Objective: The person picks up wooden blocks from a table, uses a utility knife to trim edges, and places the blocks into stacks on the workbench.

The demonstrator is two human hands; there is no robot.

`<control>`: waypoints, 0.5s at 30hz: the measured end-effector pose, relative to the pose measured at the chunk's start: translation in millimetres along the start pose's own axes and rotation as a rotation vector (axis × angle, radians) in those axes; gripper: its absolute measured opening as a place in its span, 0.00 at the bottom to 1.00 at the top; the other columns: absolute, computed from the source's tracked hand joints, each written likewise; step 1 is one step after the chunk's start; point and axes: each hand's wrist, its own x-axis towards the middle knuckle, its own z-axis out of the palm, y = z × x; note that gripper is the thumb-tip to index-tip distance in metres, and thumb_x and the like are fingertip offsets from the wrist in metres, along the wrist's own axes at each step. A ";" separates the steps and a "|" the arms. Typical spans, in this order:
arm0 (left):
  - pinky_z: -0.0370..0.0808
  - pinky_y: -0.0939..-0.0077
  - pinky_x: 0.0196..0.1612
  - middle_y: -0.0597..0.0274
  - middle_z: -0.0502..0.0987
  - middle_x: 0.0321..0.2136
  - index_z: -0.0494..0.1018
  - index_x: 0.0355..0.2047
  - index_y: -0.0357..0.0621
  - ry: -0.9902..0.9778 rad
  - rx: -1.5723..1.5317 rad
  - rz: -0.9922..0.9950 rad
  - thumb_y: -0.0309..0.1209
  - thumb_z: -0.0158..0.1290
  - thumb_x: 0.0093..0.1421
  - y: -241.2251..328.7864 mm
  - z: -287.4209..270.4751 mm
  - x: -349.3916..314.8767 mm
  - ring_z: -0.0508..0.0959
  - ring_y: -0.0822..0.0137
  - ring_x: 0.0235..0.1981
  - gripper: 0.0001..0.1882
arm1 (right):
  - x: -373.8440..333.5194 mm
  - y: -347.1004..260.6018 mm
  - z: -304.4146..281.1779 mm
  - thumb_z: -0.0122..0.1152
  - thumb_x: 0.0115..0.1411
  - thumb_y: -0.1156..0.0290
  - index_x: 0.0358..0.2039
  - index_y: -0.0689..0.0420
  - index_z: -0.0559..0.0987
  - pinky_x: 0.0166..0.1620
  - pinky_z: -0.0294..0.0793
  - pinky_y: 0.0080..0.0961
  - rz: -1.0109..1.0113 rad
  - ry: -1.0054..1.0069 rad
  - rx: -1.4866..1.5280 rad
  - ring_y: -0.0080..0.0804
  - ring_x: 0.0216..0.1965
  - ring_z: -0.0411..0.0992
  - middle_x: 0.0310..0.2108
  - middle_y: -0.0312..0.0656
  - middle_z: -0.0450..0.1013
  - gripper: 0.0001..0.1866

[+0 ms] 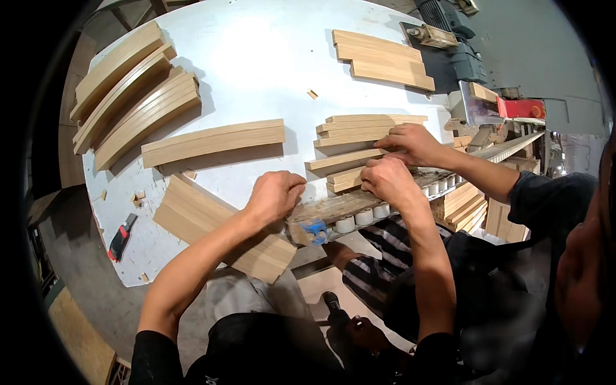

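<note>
My right hand (pixel 387 181) has its fingers bent onto the right end of a short wooden strip (pixel 344 180) in a loose row near the table's front edge. Just left of that row is my left hand (pixel 274 194), fingers curled together above the white top; whatever is in them is hidden. Under my left forearm lies a wide flat set of wooden boards (pixel 192 208), jutting past the edge. A co-worker's hand (pixel 414 144) reaches in from the right, touching the neighbouring wooden strips (pixel 343 159).
Curved wooden pieces (pixel 147 122) stand stacked at the far left, with a single curved piece (pixel 215 142) beside them. Flat boards (pixel 384 59) lie at the back right. A red-and-black utility knife (pixel 122 239) rests near the left edge. White rollers (pixel 364 217) line the front rail.
</note>
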 end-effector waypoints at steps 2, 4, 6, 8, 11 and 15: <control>0.77 0.61 0.43 0.48 0.81 0.35 0.81 0.41 0.42 -0.168 -0.099 -0.066 0.33 0.55 0.58 0.6 -4.3 -1.8 0.81 0.47 0.36 0.13 | 4.3 -3.0 -1.8 0.63 0.48 0.71 0.21 0.58 0.80 0.34 0.75 0.41 -0.043 0.007 -0.013 0.47 0.29 0.76 0.24 0.47 0.76 0.05; 0.77 0.61 0.43 0.47 0.81 0.34 0.81 0.40 0.41 -0.166 -0.117 -0.061 0.33 0.55 0.58 -7.1 1.5 -3.6 0.81 0.48 0.36 0.13 | 11.3 -6.8 -0.7 0.63 0.49 0.71 0.21 0.57 0.80 0.34 0.76 0.40 -0.088 0.004 -0.037 0.47 0.28 0.77 0.24 0.46 0.76 0.05; 0.77 0.61 0.45 0.48 0.82 0.35 0.81 0.40 0.41 -0.213 -0.097 -0.036 0.34 0.56 0.57 -4.5 5.3 -0.9 0.81 0.48 0.37 0.14 | 10.7 -2.1 5.3 0.66 0.49 0.68 0.19 0.58 0.77 0.32 0.75 0.38 -0.158 0.007 -0.103 0.44 0.27 0.76 0.21 0.44 0.74 0.09; 0.77 0.61 0.45 0.48 0.82 0.35 0.81 0.41 0.42 -0.219 -0.128 -0.041 0.34 0.56 0.57 -3.3 10.4 0.4 0.81 0.49 0.37 0.14 | 10.4 -2.4 6.6 0.63 0.48 0.71 0.18 0.58 0.78 0.32 0.76 0.38 -0.185 -0.007 -0.138 0.43 0.28 0.77 0.23 0.44 0.75 0.06; 0.77 0.60 0.44 0.49 0.82 0.35 0.81 0.43 0.43 -0.256 -0.228 -0.109 0.34 0.56 0.56 -2.1 14.2 5.0 0.81 0.49 0.37 0.16 | 11.9 -8.6 2.3 0.59 0.46 0.74 0.18 0.58 0.80 0.32 0.78 0.39 -0.208 -0.039 -0.178 0.43 0.29 0.79 0.24 0.45 0.77 0.04; 0.76 0.61 0.44 0.49 0.82 0.36 0.80 0.45 0.45 -0.261 -0.211 -0.058 0.35 0.56 0.56 -2.1 23.8 11.7 0.80 0.48 0.38 0.17 | 16.1 -15.6 -4.2 0.58 0.46 0.74 0.17 0.57 0.80 0.32 0.78 0.38 -0.207 -0.062 -0.158 0.43 0.29 0.79 0.24 0.45 0.77 0.05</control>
